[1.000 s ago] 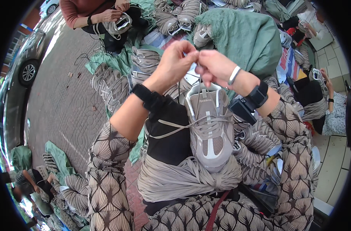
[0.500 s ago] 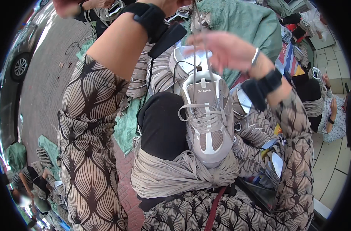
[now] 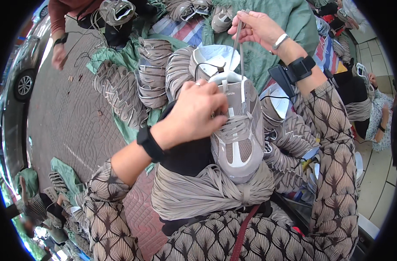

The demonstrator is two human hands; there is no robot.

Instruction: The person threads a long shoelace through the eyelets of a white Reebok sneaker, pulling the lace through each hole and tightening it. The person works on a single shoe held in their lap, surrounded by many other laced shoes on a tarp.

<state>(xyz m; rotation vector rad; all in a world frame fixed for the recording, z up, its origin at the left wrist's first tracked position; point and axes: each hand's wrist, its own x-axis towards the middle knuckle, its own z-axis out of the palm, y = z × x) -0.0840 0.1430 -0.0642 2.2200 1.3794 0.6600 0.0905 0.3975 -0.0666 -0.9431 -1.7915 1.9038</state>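
Note:
A grey-beige sneaker [image 3: 238,157] with white trim lies on my lap, toe toward me, its laces [image 3: 236,127] crossed over the tongue. My left hand [image 3: 197,111] is closed over the sneaker's left side by the eyelets. What its fingertips hold, if anything, is hidden under the fingers. Above the heel, my right hand [image 3: 258,31] pinches a grey shoelace [image 3: 238,41] drawn up taut from the collar. A thick bundle of grey laces [image 3: 198,191] is tied around my black-clad thigh, just under the toe.
Rows of nested sneakers [image 3: 120,93] stand beyond my knees, with more sneakers [image 3: 290,135] at my right. Green sacking [image 3: 277,65] and a striped sheet [image 3: 181,31] lie behind. A co-worker's hand [image 3: 59,56] shows at upper left. A parked car [image 3: 20,100] stands far left.
My left hand has come down from the top edge to the sneaker's left side. My right hand has moved up with the shoelace pinched in it. A co-worker's arm has lowered at upper left.

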